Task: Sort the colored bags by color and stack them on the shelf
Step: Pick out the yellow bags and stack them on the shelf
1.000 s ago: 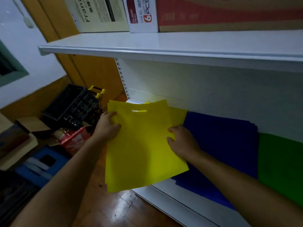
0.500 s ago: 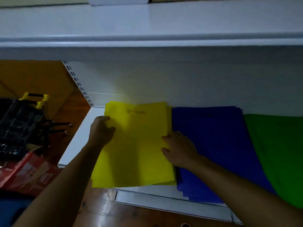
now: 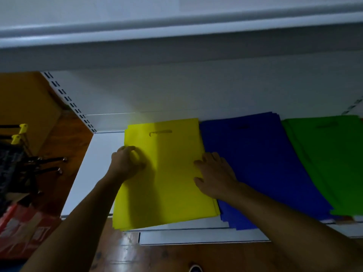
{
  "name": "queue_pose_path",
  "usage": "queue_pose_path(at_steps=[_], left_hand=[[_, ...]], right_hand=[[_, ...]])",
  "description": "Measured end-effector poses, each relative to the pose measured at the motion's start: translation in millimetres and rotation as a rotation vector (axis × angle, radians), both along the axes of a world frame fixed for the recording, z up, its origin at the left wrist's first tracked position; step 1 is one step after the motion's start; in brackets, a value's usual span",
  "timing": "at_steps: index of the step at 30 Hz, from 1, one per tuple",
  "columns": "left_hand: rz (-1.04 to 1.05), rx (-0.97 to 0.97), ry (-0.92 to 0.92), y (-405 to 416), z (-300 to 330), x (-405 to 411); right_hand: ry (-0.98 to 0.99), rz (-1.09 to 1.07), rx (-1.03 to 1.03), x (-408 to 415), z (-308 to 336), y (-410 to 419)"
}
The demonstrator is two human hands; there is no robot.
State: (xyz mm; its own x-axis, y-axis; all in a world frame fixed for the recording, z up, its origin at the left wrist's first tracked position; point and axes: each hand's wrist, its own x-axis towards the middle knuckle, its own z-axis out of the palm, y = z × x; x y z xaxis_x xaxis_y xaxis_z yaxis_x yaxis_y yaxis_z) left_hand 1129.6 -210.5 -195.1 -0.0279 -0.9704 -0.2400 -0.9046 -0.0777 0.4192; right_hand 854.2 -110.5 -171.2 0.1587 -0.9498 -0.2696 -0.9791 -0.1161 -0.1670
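Hands flat on yellow bags [image 3: 167,173]; left hand [image 3: 125,163] fingers curled, right hand [image 3: 214,173] spread

No readable text
Print on red packaging [image 3: 25,230], well left of the hands, is too blurred to read.

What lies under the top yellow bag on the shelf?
Edges of more yellow bags peek out beneath the top yellow bag at its right and front, on the white shelf. How many lie underneath is covered. Both hands, left hand and right hand, rest on top.
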Motion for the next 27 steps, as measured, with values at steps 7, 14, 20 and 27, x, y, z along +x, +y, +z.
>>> queue_pose_path(at_steps=[7, 14, 20, 27], left_hand=[[0.048, -0.161, -0.060, -1, 28, -44], [-0.181, -0.308, 0.213, 24, 121, -205], [-0.428, -0.359, 0.329, 96, 177, -372], [-0.631, -0.325, 0.370, 204, 194, -569]], right_hand=[[-0.109, -0.086, -0.129, -40, 26, 15], [-0.043, -0.263, -0.225, -139, 59, 63], [-0.080, -0.445, -0.358, -267, 100, 147], [0.025, -0.693, -0.446, -425, 127, 277]])
